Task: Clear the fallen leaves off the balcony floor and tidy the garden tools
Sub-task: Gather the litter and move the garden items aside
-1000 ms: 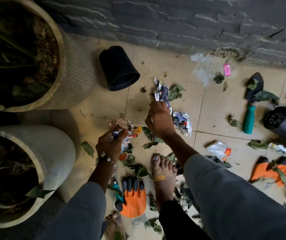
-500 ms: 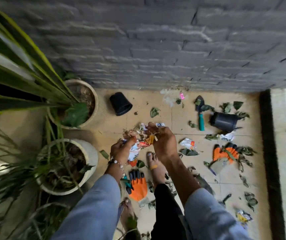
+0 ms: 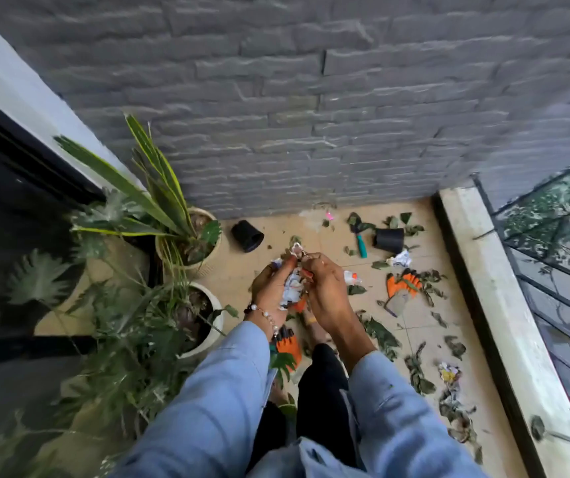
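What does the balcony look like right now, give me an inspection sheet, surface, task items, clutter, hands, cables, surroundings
Surface: tan tiled floor, littered.
Job's things: fallen leaves scattered at right; teal-handled trowel by the wall; orange glove at right, a second glove near the feet.
Clutter: two tipped black pots; paper scraps.
Grippers: left hand and right hand together hold a wad of crumpled litter.
Cables: nothing seen.
Surroundings: grey brick wall, two potted plants at left, railing at right.
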`<state>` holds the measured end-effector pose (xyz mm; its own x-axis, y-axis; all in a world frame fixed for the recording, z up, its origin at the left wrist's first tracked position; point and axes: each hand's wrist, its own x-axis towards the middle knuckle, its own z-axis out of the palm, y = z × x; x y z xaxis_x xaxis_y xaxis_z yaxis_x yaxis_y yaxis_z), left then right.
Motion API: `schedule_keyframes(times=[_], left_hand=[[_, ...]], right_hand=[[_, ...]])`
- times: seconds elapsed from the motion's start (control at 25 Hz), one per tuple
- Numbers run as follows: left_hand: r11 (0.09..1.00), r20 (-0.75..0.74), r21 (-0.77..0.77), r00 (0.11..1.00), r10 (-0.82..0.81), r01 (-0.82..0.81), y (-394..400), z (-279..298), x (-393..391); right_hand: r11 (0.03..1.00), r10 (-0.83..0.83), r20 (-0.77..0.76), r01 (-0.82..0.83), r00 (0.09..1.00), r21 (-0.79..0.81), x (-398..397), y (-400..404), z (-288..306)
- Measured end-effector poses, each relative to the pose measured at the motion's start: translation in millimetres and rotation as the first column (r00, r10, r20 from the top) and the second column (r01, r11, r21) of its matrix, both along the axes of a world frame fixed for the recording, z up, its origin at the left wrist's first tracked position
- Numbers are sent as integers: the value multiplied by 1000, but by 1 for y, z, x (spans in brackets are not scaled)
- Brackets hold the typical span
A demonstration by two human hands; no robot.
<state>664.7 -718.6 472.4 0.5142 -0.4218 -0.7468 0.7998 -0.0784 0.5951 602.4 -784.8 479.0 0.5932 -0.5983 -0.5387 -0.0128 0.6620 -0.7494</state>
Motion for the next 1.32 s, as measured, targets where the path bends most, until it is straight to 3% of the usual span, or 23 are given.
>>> schedule_keyframes(times=[0.16, 0.32, 0.52, 0.72, 0.8, 1.04, 1.16, 1.24, 1.32], left_hand=[[979, -36, -193, 997, -68, 60, 13, 55, -56], [948, -135, -195, 951, -278, 250, 10, 80, -114], [897, -3, -54, 898, -440, 440, -9, 100, -214], [768, 89, -131, 779, -621, 627, -15, 115, -344], [665, 95, -155, 681, -726, 730, -3, 119, -409], [284, 181, -128, 304, -935, 950, 71, 133, -582], [62, 231, -109, 86, -969, 992, 110, 126, -637], [-136, 215, -83, -116, -970, 987, 134, 123, -664], [-298, 209, -74, -277, -938, 952, 158, 120, -684]], right_hand=[[959, -280, 37, 278, 959, 49, -60, 25, 54], [880, -475, -17, 475, 880, -12, -122, 33, 79], [739, -667, -67, 646, 742, -192, -224, 38, 94], [584, -808, -25, 795, 589, -163, -362, 65, 97], [497, -867, -8, 864, 498, -84, -431, 90, 106], [35, -996, 84, 999, 31, 42, -588, 186, 136], [-258, -962, 85, 965, -261, 44, -627, 241, 128], [-452, -890, 56, 892, -452, 22, -642, 279, 118], [-566, -824, 23, 824, -565, -30, -651, 309, 117]])
